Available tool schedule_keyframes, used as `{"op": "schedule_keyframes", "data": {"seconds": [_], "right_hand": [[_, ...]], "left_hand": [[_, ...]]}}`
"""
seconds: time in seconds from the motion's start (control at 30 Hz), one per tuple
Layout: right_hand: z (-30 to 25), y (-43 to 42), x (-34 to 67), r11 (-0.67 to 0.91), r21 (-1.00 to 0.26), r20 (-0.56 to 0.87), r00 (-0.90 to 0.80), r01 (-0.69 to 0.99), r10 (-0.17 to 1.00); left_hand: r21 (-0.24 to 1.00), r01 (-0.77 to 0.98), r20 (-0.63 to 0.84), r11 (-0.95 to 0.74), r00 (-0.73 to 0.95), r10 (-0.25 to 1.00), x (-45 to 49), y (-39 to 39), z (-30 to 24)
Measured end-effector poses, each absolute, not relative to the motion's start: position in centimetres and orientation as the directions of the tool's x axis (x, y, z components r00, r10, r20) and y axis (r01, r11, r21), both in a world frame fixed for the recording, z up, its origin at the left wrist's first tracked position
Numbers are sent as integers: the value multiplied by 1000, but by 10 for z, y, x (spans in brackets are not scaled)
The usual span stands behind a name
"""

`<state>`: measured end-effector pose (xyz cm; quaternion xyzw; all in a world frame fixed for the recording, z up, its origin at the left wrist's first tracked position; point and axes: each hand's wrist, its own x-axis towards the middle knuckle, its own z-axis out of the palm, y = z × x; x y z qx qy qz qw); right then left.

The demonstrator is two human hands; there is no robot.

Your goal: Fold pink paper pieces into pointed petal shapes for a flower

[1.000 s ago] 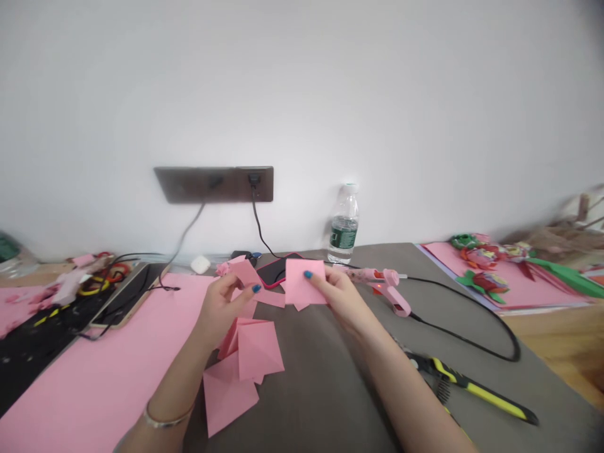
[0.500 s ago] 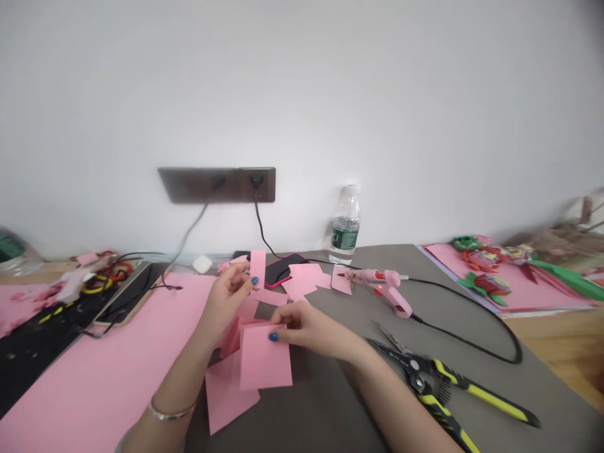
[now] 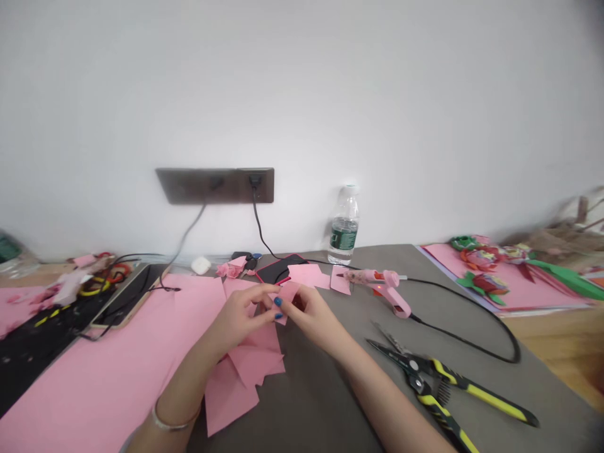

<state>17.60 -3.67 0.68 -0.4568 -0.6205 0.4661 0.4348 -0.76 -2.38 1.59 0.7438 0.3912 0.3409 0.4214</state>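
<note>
Over the grey mat, my left hand and my right hand meet, both closed on a small piece of pink paper. Fingers of both hands pinch it and partly cover it, so its full shape is hidden. Below the hands lies a loose stack of pink paper sheets, one corner jutting toward me. More cut pink paper pieces rest just beyond my right hand, beside a dark phone with a red edge.
To the right sit a pink glue gun with its black cord and yellow-black shears. A water bottle stands against the wall. Paper flowers lie far right. On the left are a large pink sheet and a phone.
My left hand has moved right and down with the small pink paper. My right hand has let go of the pink square and risen to grip the small piece too.
</note>
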Motion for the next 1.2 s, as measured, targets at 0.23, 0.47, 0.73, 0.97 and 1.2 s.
{"op": "schedule_keyframes", "data": {"seconds": [0.23,0.47,0.73,0.97,1.2], "right_hand": [[16,-40,201,-70,-970,-176,-469,235,865],[2,-32,204,42,-876,4,-80,481,997],[10,-44,197,91,-570,-68,-157,817,985],[28,-71,169,188,-489,-264,-350,852,899],[40,-79,187,336,-636,-145,-536,694,832]], "left_hand": [[802,464,230,-375,340,912,-16,-18,16],[758,525,262,-387,298,918,-16,-15,12],[749,563,142,-349,378,915,-17,-18,11],[703,604,83,-375,453,887,-16,-19,9],[647,607,109,-461,525,844,-16,-21,10]]}}
